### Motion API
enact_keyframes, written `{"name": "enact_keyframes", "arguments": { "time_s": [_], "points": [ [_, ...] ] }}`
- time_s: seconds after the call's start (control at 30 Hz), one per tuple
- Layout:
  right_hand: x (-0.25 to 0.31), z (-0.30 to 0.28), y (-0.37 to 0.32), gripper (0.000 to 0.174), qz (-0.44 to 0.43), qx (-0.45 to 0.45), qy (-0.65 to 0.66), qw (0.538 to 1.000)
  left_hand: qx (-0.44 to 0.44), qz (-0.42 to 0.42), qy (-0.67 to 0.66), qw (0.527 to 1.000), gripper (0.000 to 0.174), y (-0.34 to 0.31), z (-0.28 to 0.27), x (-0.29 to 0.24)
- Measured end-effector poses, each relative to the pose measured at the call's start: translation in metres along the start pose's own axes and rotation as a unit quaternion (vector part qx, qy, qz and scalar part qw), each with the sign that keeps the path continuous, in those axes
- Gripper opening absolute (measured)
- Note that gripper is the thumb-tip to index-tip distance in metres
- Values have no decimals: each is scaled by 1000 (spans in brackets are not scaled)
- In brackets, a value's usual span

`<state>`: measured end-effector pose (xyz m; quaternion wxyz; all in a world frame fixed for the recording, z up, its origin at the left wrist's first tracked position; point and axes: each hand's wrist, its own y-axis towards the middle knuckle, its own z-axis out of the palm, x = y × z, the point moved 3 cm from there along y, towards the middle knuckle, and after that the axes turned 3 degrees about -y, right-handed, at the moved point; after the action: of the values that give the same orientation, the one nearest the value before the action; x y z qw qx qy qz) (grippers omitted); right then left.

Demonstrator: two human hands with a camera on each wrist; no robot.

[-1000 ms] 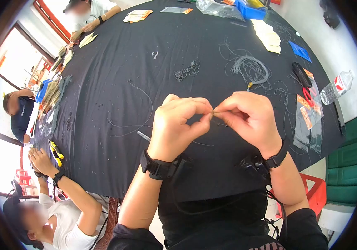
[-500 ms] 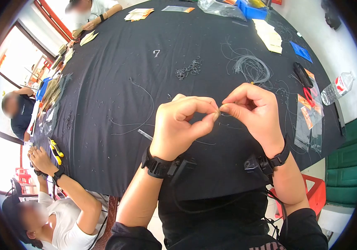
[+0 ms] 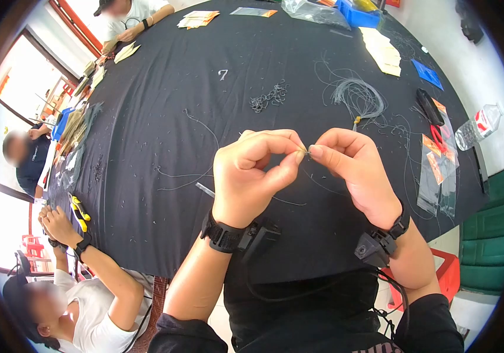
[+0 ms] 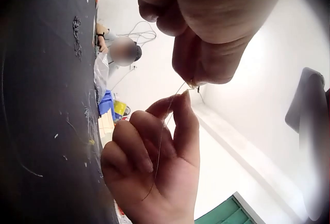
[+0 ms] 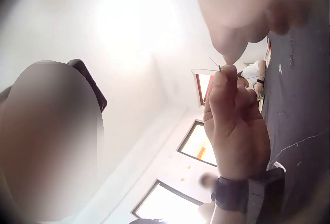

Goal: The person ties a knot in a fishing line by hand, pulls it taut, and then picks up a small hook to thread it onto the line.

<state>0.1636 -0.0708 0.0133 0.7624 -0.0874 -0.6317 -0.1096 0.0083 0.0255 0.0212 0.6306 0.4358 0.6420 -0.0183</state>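
Note:
My left hand (image 3: pixel 252 170) pinches a small fish hook (image 5: pixel 219 69) between thumb and forefinger, mostly covered by the fingertips. Thin fishing line (image 4: pixel 159 154) runs from there and curves down in front of the right palm in the left wrist view. Thumb and forefinger of my right hand (image 3: pixel 361 170) pinch the line close beside the left fingertips. Both hands are raised over the black-clothed table (image 3: pixel 157 235). Beyond them lie a pile of dark hooks (image 3: pixel 268 98) and a bundle of clear line (image 3: pixel 355 97) tied with a yellow band.
A loose line (image 3: pixel 213 134) curls on the cloth left of my hands. At right are red-handled scissors (image 3: pixel 437 138), plastic packets (image 3: pixel 429 191) and a water bottle (image 3: pixel 479 127). Yellow-handled pliers (image 3: pixel 79 213) lie at left, near a seated person (image 3: pixel 96 300). Cards (image 3: pixel 380 52) lie farther back.
My right hand lifted slightly, then came back down with its wrist turned and the thumb more on top. The line's tail now hangs toward the lower right. The left hand shifted little, still pinching.

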Motion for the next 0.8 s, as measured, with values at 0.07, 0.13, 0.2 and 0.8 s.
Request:
{"name": "enact_keyframes", "arguments": {
  "time_s": [0.07,0.13,0.2,0.8],
  "points": [
    [-1,0,0,10,5,2,8,1000,-6,-9,-5,1000,9,-1,0,0],
    [0,0,0,10,0,-1,10,1000,-7,-14,-7,1000,9,-1,0,0],
    [1,-1,0,10,-6,-2,8,1000,-5,-18,-9,1000,9,-1,0,0],
    [11,16,-8,11,-260,-57,-371,889,-20,93,200,975,10,4,1,0]
  ]
}}
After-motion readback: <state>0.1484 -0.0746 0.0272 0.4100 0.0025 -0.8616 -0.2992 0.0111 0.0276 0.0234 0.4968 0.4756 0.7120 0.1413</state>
